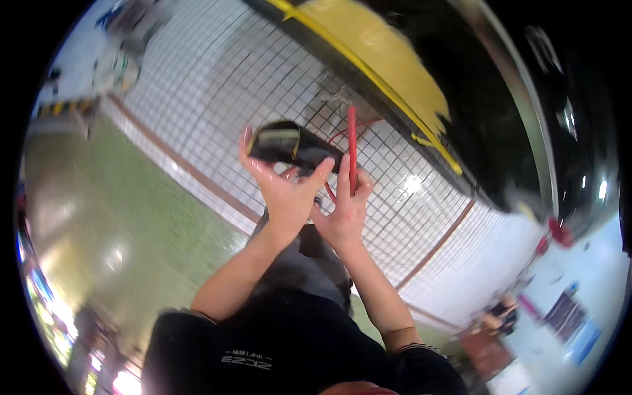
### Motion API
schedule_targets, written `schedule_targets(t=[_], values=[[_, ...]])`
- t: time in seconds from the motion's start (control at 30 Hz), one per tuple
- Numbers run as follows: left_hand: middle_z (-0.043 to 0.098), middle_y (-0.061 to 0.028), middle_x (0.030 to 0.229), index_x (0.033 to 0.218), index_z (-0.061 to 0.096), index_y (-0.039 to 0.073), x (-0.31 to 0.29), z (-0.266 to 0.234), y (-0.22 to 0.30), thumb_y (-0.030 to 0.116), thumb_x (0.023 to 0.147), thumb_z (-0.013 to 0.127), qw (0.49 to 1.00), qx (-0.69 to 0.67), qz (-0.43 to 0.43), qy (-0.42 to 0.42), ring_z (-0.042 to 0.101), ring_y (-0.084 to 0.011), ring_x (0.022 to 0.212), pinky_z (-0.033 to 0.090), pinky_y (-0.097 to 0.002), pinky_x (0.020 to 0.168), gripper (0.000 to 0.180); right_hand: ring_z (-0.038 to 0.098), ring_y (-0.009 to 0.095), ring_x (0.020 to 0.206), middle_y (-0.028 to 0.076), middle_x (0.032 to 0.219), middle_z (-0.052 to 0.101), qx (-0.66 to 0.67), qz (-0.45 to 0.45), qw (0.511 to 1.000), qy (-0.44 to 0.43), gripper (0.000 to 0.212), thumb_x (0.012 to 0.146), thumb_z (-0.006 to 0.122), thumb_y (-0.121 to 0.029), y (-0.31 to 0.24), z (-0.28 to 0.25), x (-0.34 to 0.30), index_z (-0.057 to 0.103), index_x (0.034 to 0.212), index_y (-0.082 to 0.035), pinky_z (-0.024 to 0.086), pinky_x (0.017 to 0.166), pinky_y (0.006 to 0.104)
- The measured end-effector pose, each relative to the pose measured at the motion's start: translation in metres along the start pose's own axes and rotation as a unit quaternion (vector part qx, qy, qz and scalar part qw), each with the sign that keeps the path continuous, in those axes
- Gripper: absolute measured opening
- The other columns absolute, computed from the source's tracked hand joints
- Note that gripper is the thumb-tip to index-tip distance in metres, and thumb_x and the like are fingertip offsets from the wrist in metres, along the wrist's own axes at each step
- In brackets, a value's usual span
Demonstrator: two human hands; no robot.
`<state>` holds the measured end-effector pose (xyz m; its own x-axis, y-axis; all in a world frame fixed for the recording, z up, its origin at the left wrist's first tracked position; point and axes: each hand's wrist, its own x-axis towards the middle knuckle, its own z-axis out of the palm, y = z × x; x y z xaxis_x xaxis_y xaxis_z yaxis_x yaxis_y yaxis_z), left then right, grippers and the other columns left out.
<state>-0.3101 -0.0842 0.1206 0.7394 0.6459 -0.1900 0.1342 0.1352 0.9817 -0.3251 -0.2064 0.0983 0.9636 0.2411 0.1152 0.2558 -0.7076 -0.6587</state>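
In front of my body, both hands hold a dark, rounded, elongated object [316, 151] with yellow trim and a glossy, greenish face at its left end. I cannot make out its exact kind. My left hand [284, 194] cups that left end from below, thumb along its near side. At the object's right end is my right hand [343, 214], closed, with a straight red rod or stiff hose [353, 141] standing up by its fingers. A thin red line [359, 128] runs behind the rod. Part of the held object is hidden by my fingers.
A glossy black vehicle-like body [487, 105] with a yellow panel [368, 39] and yellow strip [375, 76] fills the upper right. White gridded flooring [197, 118] lies beneath, edged by a brown strip [178, 158] and green floor [125, 204]. Another person [503, 313] is far right.
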Motion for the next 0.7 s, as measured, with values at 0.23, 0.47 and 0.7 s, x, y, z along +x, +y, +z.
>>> schedule_targets(t=[0.23, 0.47, 0.7], values=[[0.032, -0.0226, 0.146, 0.153, 0.014, 0.006, -0.022, 0.002, 0.029, 0.003, 0.076, 0.091, 0.995, -0.032, 0.08, -0.057, 0.048, -0.0315, 0.131, 0.063, -0.0395, 0.091, 0.109, 0.051, 0.038, 0.109, 0.019, 0.131, 0.048, -0.083, 0.085, 0.967, 0.224, 0.097, 0.062, 0.093, -0.02, -0.037, 0.013, -0.004, 0.054, 0.15, -0.009, 0.049, 0.086, 0.0436], [0.05, -0.0132, 0.134, 0.143, 0.038, 0.001, 0.069, -0.057, 0.022, 0.005, 0.088, 0.081, 0.979, -0.043, 0.007, -0.201, 0.056, -0.0202, 0.122, 0.06, -0.0293, 0.085, 0.07, 0.056, 0.037, 0.111, 0.014, 0.124, 0.057, -0.001, 0.131, 0.965, 0.229, 0.087, 0.057, 0.097, -0.016, -0.071, 0.049, 0.071, 0.061, 0.136, -0.011, 0.051, 0.09, 0.0472], [0.054, -0.0107, 0.147, 0.141, 0.054, -0.001, 0.252, -0.151, 0.024, 0.036, 0.11, 0.049, 0.915, 0.051, -0.015, -0.4, 0.056, -0.02, 0.129, 0.048, -0.036, 0.105, 0.048, 0.053, 0.027, 0.119, 0.013, 0.131, 0.053, 0.427, 0.151, 0.879, 0.152, 0.094, 0.069, 0.097, -0.026, -0.082, 0.164, 0.143, 0.045, 0.142, 0.0, 0.05, 0.096, 0.0403]])
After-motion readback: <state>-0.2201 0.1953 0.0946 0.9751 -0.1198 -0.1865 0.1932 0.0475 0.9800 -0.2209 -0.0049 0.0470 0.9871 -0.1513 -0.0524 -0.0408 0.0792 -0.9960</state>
